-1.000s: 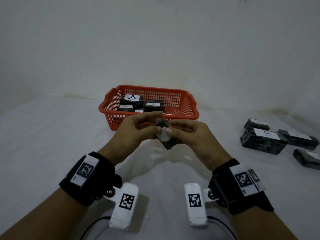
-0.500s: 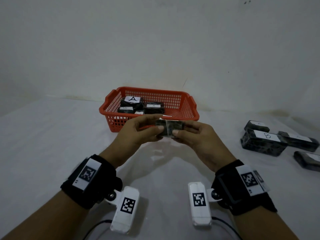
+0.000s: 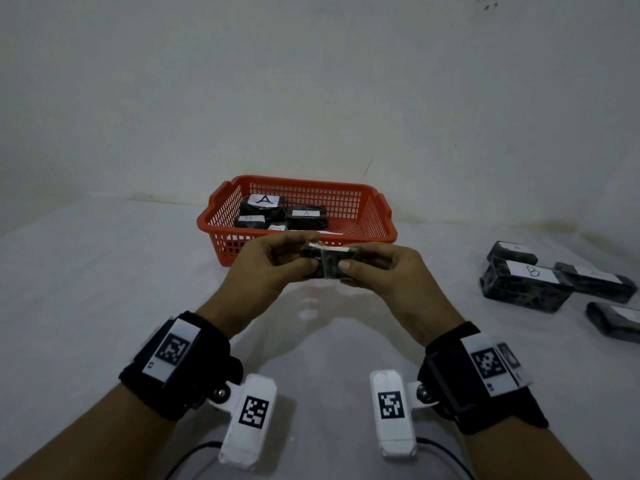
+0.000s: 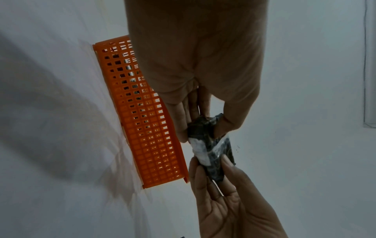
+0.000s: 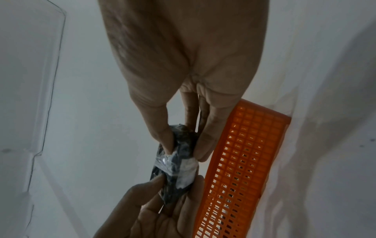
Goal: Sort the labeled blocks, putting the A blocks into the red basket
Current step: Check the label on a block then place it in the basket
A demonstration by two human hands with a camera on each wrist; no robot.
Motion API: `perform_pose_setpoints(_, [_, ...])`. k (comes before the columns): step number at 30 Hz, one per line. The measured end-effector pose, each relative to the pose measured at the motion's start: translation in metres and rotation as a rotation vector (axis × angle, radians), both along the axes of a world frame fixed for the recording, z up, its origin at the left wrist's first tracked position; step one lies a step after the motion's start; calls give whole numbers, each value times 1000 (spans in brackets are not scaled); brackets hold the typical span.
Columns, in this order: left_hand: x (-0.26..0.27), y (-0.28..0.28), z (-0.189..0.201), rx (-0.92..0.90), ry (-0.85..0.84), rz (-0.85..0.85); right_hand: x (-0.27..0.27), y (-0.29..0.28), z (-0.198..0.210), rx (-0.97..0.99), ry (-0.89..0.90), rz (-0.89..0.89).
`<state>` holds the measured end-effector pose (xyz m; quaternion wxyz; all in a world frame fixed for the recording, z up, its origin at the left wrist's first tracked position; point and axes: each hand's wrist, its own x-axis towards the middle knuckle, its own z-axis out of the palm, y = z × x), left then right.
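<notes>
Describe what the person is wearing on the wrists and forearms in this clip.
Forearms are bare, no sleeves. Each wrist has a black strap topped by a white plate with a square black-and-white marker. A white camera box with its own marker hangs from each strap on a bracket, dark cable trailing.

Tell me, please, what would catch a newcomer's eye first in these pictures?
Probably the red basket at the middle of the white table, already holding dark blocks labelled A. Just in front of it, the left hand and right hand pinch one dark wrapped block between them.

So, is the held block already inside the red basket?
No, both hands hold the block in front of the red basket.
</notes>
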<state>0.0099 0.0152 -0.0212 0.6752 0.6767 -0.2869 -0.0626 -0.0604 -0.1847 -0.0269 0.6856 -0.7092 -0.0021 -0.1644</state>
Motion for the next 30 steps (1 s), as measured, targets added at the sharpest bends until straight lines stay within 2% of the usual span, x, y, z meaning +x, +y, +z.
perform_pose_setpoints(5, [0, 1, 0, 10, -93, 2, -1, -1, 0, -52, 6, -9])
perform_pose_setpoints(8, [0, 2, 0, 13, -116, 8, 0, 1, 1, 65, 62, 89])
perform_pose_setpoints(10, [-1, 2, 0, 18, -127, -15, 1, 2, 2, 131, 65, 71])
perform_pose_setpoints(14, [-3, 1, 1, 46, -76, -78, 2, 0, -1, 71, -8, -24])
perform_pose_setpoints(17, [-3, -2, 1, 37, -39, -45, 1, 0, -1, 16, -34, -54])
perform_pose_setpoints(20, [-1, -2, 0, 57, -107, 35, 1, 1, 0, 25, -24, -30])
perform_pose_setpoints(24, [-1, 0, 0, 47, -139, 16, 1, 3, 1, 114, 53, 59])
perform_pose_setpoints(30, [-3, -1, 0, 76, -58, -60, 2, -1, -3, 48, 2, -23])
